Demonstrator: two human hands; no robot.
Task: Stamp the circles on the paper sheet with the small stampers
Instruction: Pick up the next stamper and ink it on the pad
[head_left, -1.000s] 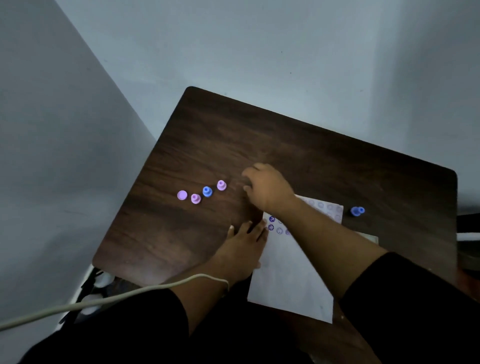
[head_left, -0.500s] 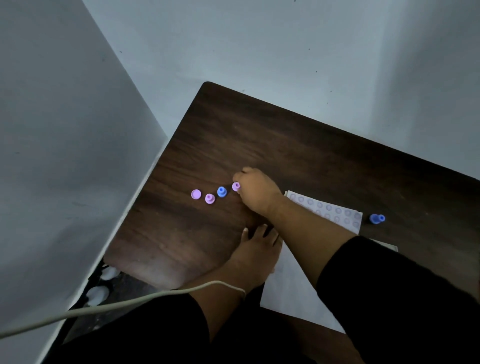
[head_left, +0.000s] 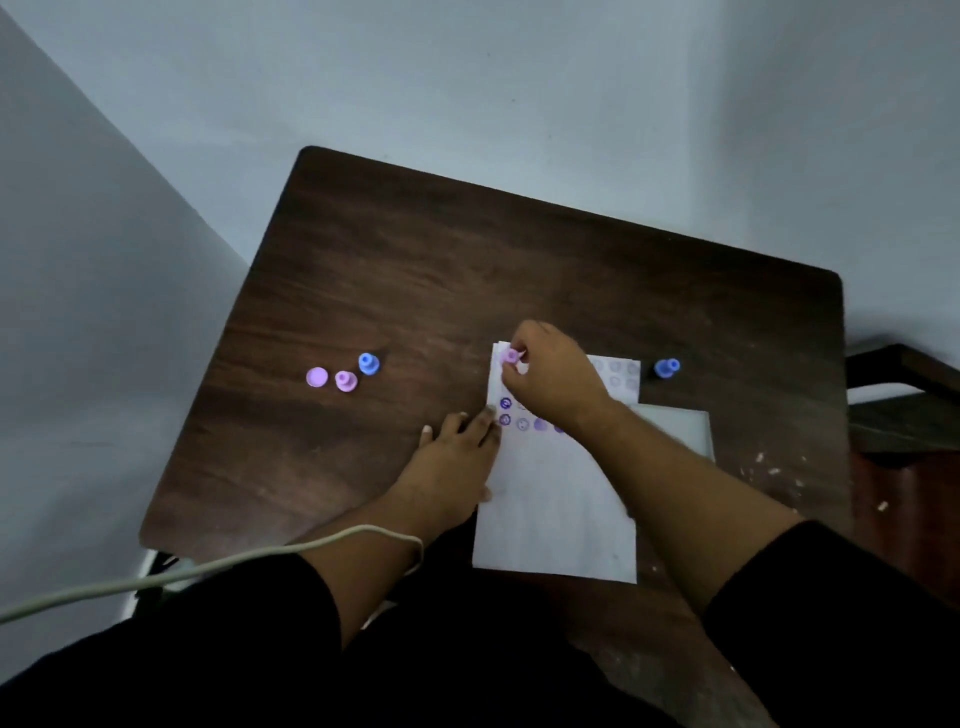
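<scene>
A white paper sheet (head_left: 556, 509) with rows of small printed circles lies on the dark wooden table (head_left: 467, 260). Several circles near its left edge carry blue and purple stamps (head_left: 505, 404). My right hand (head_left: 550, 376) pinches a small pink stamper (head_left: 511, 356) over the sheet's top left corner. My left hand (head_left: 457, 452) lies flat, fingers spread, on the sheet's left edge. To the left stand a blue stamper (head_left: 368, 363), a pink stamper (head_left: 345, 380) and a pink cap (head_left: 317, 376). Another blue stamper (head_left: 666, 367) sits right of the sheet.
A white cable (head_left: 208, 569) runs from the lower left across my left forearm. Grey walls close in behind and to the left of the table. A dark shelf (head_left: 904, 410) stands off the table's right edge, and white crumbs (head_left: 774, 470) dot the table's right side.
My right hand picked the pink stamper out of the row at the left and carried it right, over the sheet's top left corner. My left hand stayed on the sheet's edge.
</scene>
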